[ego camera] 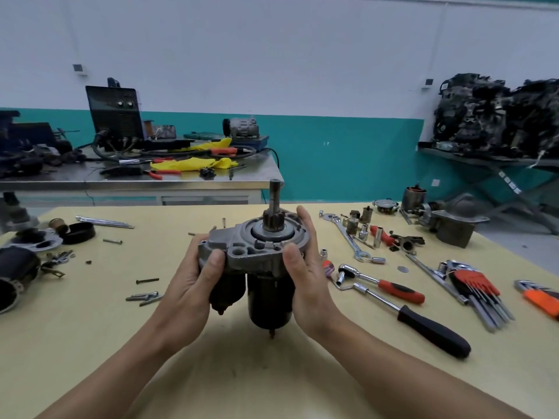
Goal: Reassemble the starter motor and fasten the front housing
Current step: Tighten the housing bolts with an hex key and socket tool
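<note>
**Two hands hold starter motor (270,293) over bench (90,343)**

Left hand (193,282) grips the solenoid (227,290) side, thumb on the grey front housing (257,247); right hand (308,276) curls round the opposite edge. Shaft (274,192) points up. Ratchet (381,281) and sockets (364,229) lie to the right.

Setting: auto-repair workshop. Reference: the fingers (304,217) gripping a starter motor (263,249).

Right of the fingers, on a yellow workbench (272,373): ratchet (382,282), spanner (348,237), loose sockets (364,229), hex key set (472,282).

Left of the fingers: stray bolts (147,280) and dismantled motor parts (18,267).

Beyond the fingertips, a steel bench (151,184) carries a welding machine (115,116), cables and red-handled pliers (160,174).

Far right of the fingers, a shelf (453,154) is piled with engine assemblies (499,116).
</note>
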The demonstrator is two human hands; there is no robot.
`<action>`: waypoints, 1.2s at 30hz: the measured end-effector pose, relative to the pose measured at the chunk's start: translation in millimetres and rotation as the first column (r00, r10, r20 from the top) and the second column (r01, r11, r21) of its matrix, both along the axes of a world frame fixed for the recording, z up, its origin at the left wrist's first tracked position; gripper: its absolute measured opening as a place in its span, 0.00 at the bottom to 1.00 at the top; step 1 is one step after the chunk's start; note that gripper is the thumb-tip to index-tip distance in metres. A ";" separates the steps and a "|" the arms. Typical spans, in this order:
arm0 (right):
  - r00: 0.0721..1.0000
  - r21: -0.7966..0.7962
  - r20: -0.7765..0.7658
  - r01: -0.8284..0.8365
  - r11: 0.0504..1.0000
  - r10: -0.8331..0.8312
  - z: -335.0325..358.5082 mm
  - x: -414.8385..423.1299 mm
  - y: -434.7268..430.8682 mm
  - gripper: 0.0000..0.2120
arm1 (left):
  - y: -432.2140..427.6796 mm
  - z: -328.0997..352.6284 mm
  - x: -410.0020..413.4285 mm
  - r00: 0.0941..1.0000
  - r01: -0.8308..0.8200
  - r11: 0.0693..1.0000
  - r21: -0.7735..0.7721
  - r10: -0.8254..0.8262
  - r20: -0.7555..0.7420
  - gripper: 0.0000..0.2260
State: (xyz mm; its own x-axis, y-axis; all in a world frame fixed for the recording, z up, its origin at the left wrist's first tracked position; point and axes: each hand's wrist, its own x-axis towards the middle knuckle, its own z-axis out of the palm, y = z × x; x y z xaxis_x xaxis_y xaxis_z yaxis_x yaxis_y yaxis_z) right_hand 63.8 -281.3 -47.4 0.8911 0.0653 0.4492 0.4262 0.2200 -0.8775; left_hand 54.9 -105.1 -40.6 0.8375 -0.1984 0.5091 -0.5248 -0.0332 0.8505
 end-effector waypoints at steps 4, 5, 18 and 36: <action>0.999 0.012 0.039 -0.034 0.999 0.034 -0.3 0.7 1.3 0.51 | 0.1 -2.0 0.6 1.000 -0.009 1.000 0.028 0.008 0.025 0.18; 0.998 0.004 0.029 -0.057 0.998 0.057 -2.0 0.6 -0.5 0.50 | -0.7 -2.8 1.9 1.000 -0.008 1.000 0.030 0.007 0.029 0.18; 0.941 -0.139 -0.104 -0.336 0.932 0.323 2.4 13.8 -19.1 0.51 | 7.1 -6.6 6.1 0.998 0.065 0.998 0.019 -0.065 0.002 0.14; 0.979 -0.137 0.161 -0.108 0.985 0.129 -3.3 5.0 -3.9 0.24 | 8.0 -6.9 5.9 0.998 0.056 0.998 0.040 -0.057 0.017 0.31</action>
